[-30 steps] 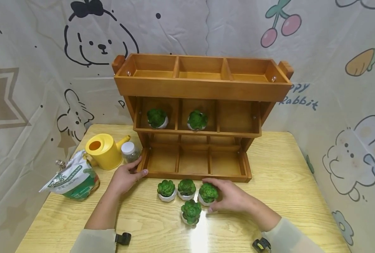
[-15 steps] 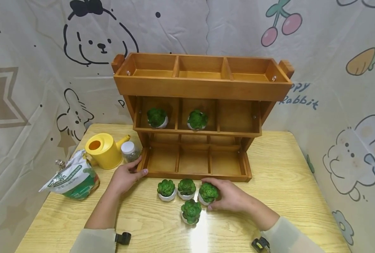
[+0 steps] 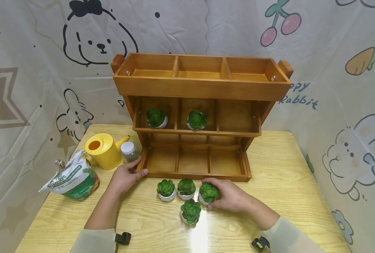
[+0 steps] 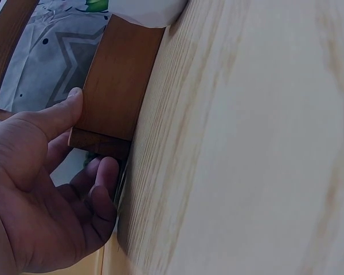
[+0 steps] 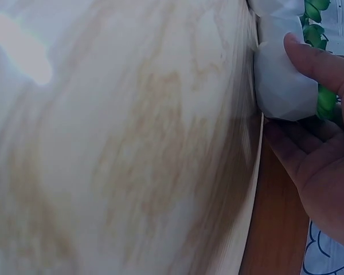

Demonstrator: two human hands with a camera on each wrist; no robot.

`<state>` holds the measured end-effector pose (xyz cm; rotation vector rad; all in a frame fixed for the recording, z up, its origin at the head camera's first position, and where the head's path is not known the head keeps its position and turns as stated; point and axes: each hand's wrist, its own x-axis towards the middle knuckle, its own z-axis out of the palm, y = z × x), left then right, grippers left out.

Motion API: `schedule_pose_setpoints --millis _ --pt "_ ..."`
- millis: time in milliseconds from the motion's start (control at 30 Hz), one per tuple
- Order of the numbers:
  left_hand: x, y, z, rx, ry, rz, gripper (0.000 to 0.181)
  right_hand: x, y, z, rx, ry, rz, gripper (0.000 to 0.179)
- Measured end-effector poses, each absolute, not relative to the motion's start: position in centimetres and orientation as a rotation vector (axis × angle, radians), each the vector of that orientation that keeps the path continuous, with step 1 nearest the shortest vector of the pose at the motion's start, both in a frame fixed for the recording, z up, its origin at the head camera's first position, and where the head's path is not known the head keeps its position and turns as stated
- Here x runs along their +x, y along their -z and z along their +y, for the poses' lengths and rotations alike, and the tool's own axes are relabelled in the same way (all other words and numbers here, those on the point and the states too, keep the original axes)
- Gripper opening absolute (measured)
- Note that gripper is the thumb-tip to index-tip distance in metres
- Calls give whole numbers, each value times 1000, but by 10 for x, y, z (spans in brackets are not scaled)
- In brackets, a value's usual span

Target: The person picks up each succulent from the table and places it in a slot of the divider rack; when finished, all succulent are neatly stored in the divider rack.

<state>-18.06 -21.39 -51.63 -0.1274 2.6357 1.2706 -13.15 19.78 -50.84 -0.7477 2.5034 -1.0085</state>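
Head view: potted succulent (image 3: 209, 192) upright on the table (image 3: 156, 232), rightmost of the loose ones, just in front of the wooden shelf (image 3: 201, 88); sits off the right hand's left side, between thumb and fingers. Right hand (image 3: 230, 196) nearest; left hand (image 3: 126, 178) well apart, gripping the shelf's left end. Left wrist: thumb and curled fingers about the shelf corner. Right wrist: narrow hold, thumb against the white pot (image 5: 282, 86) (squat, no real long axis).

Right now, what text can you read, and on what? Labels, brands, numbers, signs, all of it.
"ppy": cloth, start hidden behind the shelf.
"Rabbit": cloth, below that.
Single letter left of the shelf: cloth, unclear.
Bag: print too small and blurred to read.
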Motion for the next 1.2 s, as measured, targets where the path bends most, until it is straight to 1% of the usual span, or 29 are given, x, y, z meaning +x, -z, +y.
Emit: schedule_pose_setpoints --millis 400,600,833,1200 --pt "-181 517 -214 -130 -1292 2626 75 -132 499 203 -743 1041 2528 83" --pt "-180 516 -214 -127 -1293 2624 77 -134 493 206 -733 1072 2499 86" --pt "-181 517 -214 -120 -1304 2623 75 -134 485 209 -736 1025 2544 88" --pt "-180 518 -214 -113 -1312 2624 75 -137 466 217 -753 1035 2577 82"
